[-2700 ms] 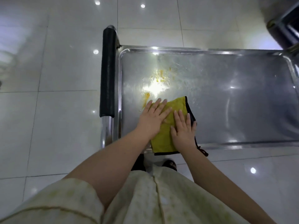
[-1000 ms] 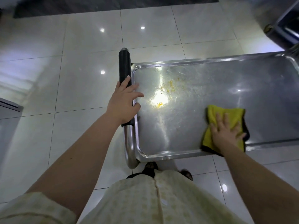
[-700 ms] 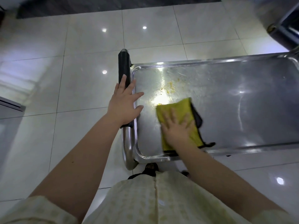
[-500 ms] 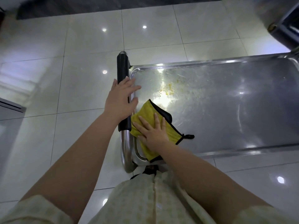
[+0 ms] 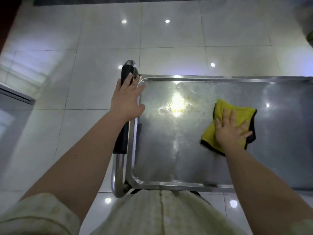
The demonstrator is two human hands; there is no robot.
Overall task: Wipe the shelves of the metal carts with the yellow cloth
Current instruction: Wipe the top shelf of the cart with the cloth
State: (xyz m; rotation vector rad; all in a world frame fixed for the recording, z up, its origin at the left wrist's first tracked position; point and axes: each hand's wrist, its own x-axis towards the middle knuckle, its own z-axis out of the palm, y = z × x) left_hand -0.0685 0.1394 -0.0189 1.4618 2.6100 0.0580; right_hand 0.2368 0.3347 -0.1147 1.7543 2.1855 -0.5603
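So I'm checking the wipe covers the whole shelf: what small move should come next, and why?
Probably slide the cloth left under the right hand toward the yellow specks near the glare; they lie on the shelf apart from the cloth, while the left hand rests on the handle.

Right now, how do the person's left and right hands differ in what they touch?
The left hand rests on the black padded cart handle at the shelf's end; the right hand presses the black-edged yellow cloth onto the shiny metal cart shelf. The left hand's fingers lie close together; the right hand's are spread wide. Both hands are flat, fingers straight, curled round nothing.
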